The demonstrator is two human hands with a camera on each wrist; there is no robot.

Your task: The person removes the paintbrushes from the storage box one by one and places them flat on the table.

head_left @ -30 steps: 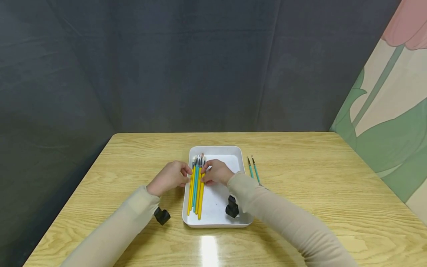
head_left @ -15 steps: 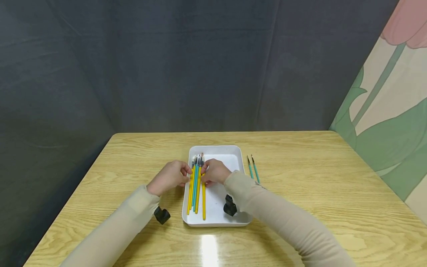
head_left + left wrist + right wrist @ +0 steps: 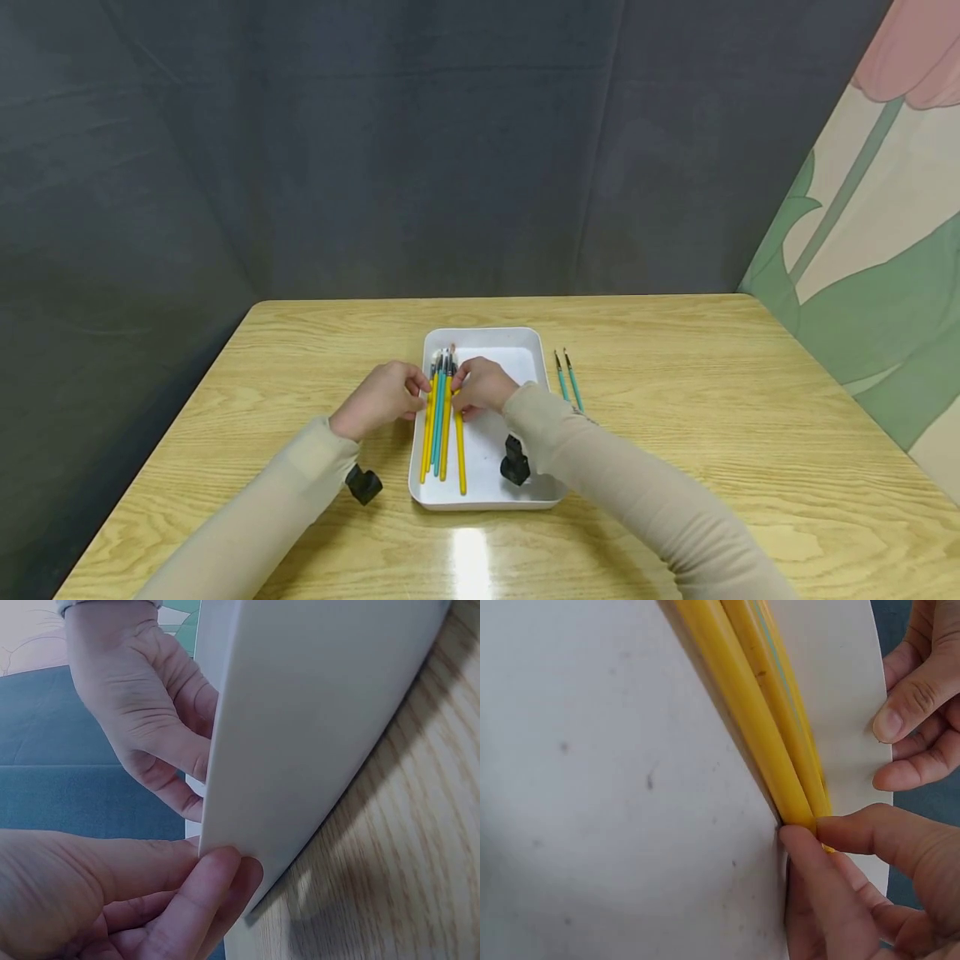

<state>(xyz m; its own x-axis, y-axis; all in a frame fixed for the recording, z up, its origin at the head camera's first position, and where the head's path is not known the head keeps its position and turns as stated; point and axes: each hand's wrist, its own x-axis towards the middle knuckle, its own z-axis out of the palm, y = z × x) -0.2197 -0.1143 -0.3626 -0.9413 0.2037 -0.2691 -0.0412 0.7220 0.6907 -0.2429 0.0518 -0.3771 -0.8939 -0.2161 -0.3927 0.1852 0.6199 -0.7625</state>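
With the right hand [image 3: 483, 386], pinched at least one yellow-handled paintbrush [image 3: 461, 458] between thumb and fingers, inside the white tray [image 3: 487, 471], toward its left side. With the left hand [image 3: 384, 398], gripped the tray's left wall at the rim, thumb inward and fingertips against the outside. Saw a row of yellow and teal paintbrushes [image 3: 438, 425] packed between the two hands, with the pinched handle angled away from them at its near end.

Judged a roll the likeliest fault: with slim, round handles so close together, could have dragged or spread the neighbours by shifting the pinched one. Could also have caught a second yellow handle, given the two converging at the fingertips in the right wrist view. By easing the left grip during a sideways push, could have skidded the tray over the bench [image 3: 712, 400]. With the right sleeve [image 3: 645, 483] so near, could have knocked the two loose teal paintbrushes [image 3: 573, 383] right of the tray.

Could not make out the pinched brush's bristles, behind the fingers, nor count the bunched row. Lost the loose pair's near ends behind the sleeve, with contact there uncertain. Found no brushes in the left wrist view, blocked by the tray's outer wall.
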